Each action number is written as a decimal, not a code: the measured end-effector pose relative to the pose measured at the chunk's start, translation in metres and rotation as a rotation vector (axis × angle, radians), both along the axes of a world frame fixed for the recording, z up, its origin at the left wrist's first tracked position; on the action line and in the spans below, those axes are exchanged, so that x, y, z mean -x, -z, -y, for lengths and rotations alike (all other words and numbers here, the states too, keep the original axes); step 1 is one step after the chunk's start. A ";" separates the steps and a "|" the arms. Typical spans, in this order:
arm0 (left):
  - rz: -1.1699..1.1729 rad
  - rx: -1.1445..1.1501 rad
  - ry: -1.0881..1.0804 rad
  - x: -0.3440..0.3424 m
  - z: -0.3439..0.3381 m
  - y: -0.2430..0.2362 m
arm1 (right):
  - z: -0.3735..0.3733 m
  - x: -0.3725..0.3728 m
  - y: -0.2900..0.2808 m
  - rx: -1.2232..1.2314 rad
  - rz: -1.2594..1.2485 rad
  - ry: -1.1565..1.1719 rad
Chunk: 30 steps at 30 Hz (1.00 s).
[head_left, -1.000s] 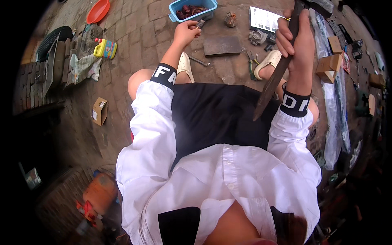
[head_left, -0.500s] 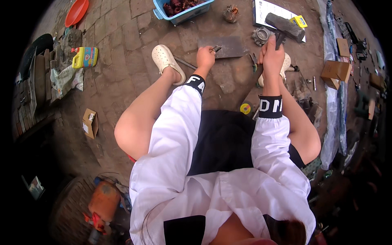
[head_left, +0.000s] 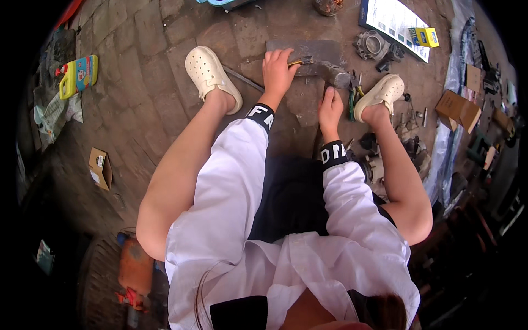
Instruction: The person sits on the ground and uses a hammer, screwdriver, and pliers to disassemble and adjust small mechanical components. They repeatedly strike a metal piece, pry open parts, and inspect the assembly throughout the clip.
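Head view: our left hand pinches a small piece over the plate; our right hand grips the hammer, head just rightward, handle toward us.

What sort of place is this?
Probably a workshop or repair yard: the right hand holds a hammer near a flat dark plate, and a metal machine part lies on the brick paving.

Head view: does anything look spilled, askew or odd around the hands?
I see no spill. The small yellow box appears to jut past the edge of the printed sheet, a bit askew. The perforated clogs also seem odd footwear so near the hammer in the right hand.
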<state>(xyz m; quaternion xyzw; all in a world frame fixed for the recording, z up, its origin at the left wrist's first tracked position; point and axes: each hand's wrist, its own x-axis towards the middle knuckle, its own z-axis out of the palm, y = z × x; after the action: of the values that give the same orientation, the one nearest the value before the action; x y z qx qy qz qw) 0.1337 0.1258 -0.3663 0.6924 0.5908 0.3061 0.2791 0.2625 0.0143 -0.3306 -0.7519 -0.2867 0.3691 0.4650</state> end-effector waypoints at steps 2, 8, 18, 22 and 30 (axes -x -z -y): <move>-0.004 -0.014 -0.107 0.015 0.005 -0.008 | -0.006 -0.003 -0.001 -0.006 0.093 -0.068; -0.151 -0.086 -0.551 0.082 -0.002 -0.002 | -0.053 -0.015 -0.105 -0.299 0.181 -0.121; -0.089 0.041 -0.839 0.141 0.003 -0.014 | -0.032 0.022 -0.017 0.182 0.713 -0.231; -0.099 -0.009 -0.853 0.120 0.013 -0.024 | -0.039 0.020 -0.007 0.308 0.574 -0.171; -0.041 0.393 -0.335 0.011 0.165 -0.035 | -0.036 0.019 0.022 0.274 0.265 -0.154</move>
<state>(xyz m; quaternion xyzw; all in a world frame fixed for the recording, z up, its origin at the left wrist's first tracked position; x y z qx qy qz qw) 0.1227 -0.0392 -0.3314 0.5236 0.7508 0.2131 0.3418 0.2433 0.0501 -0.3528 -0.8260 -0.3490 0.3369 0.2870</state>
